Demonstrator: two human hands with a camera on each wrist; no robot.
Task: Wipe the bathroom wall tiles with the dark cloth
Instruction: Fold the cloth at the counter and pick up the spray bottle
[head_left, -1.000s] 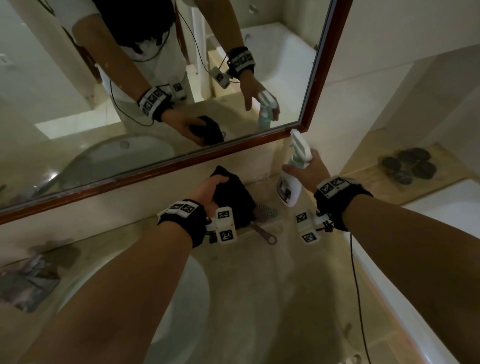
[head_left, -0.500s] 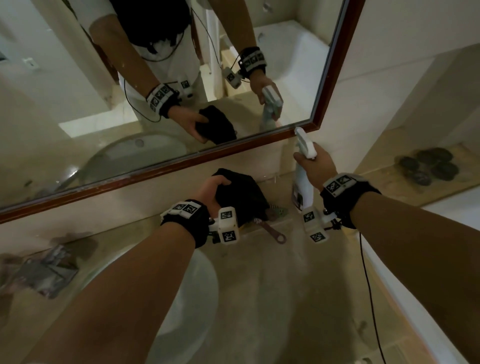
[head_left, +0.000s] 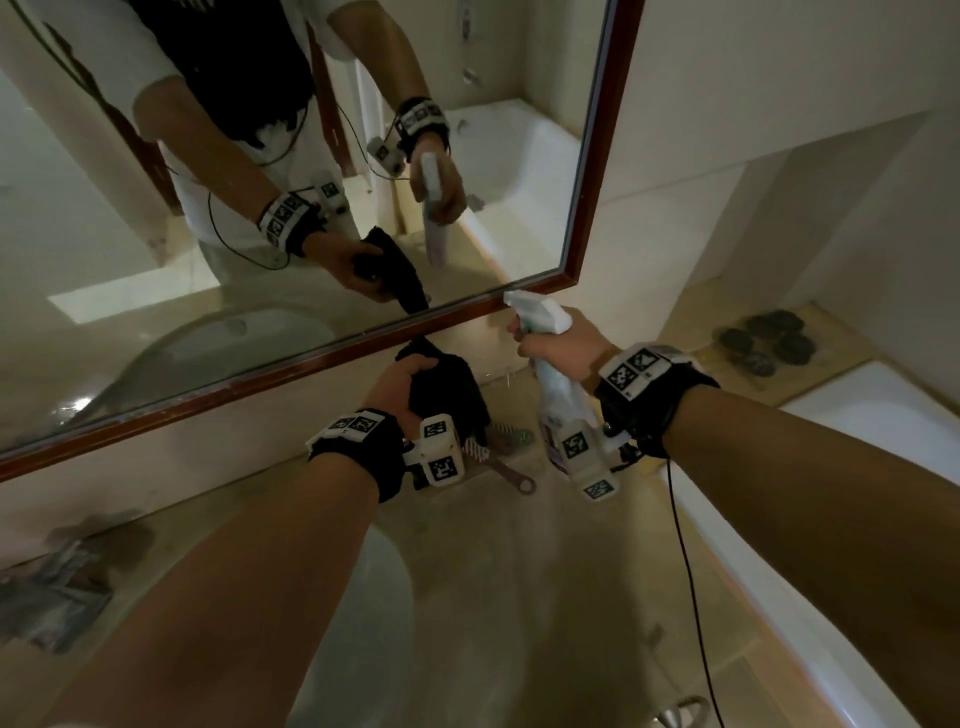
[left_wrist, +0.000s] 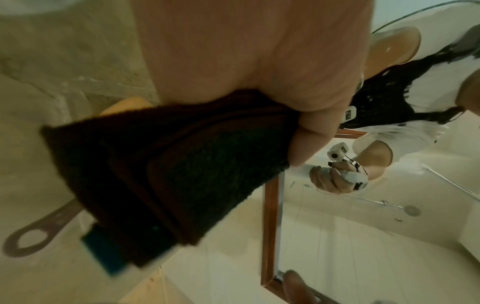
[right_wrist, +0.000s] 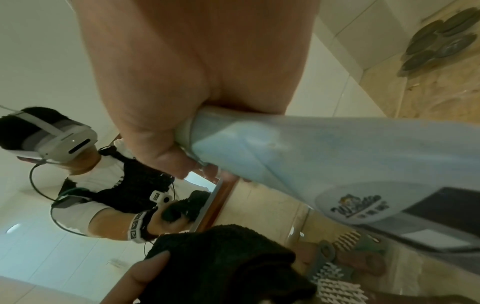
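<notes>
My left hand (head_left: 397, 384) grips the folded dark cloth (head_left: 447, 392), held just below the mirror's wooden frame (head_left: 363, 338) and above the counter. The left wrist view shows the cloth (left_wrist: 166, 170) hanging in layered folds from my curled fingers (left_wrist: 309, 144). My right hand (head_left: 563, 351) is wrapped round the neck of a white spray bottle (head_left: 558, 410), lifted off the counter with its nozzle near the mirror's lower right corner. Close up, the bottle (right_wrist: 337, 164) is pale blue-white with a printed label. Pale wall tiles (head_left: 675, 218) lie right of the mirror.
A brush with white bristles (head_left: 506, 441) and a brown ring-ended handle (head_left: 511, 475) lie on the beige counter (head_left: 519, 571). A round basin (head_left: 363, 623) sits below my left arm. A white bathtub edge (head_left: 857, 415) is at right, dark round pads (head_left: 763, 343) on the ledge behind it.
My right hand has lifted the spray bottle off the counter and raised it toward the mirror's corner. My left hand has raised the cloth slightly toward the frame.
</notes>
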